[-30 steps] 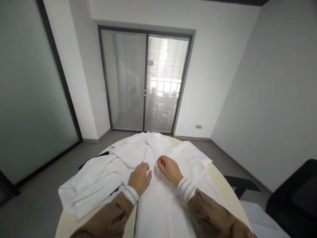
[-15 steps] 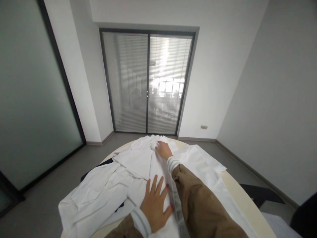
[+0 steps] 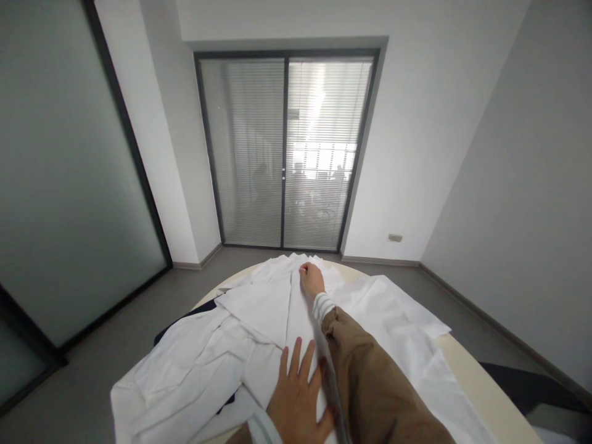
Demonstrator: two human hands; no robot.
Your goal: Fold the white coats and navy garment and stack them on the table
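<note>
A white garment point(image 3: 261, 308) lies spread and creased over a round table; I cannot tell whether it is a shirt or a coat. My left hand point(image 3: 298, 394) rests flat on its near middle part, fingers spread, holding nothing. Farther off, my right hand point(image 3: 312, 279) reaches to the garment's far end with its fingers curled in, pinching the cloth there. The fingertips are partly hidden. A long fold runs between the hands, and my right forearm covers some of the cloth. On the left, a sleeve-like part point(image 3: 171, 382) hangs toward the table's edge.
The cream table's edge point(image 3: 485, 376) shows at the right. Dark navy cloth point(image 3: 189, 316) peeks out under the white garment on the left. Beyond stand a glazed double door with blinds point(image 3: 282, 154), walls, and a frosted glass panel point(image 3: 69, 185). A dark flat object point(image 3: 527, 385) is at the lower right.
My right hand's fingers have gone from stretched to curled in at the garment's far end. My left hand stays flat, a little lower in the picture. The whole view has shifted slightly.
</note>
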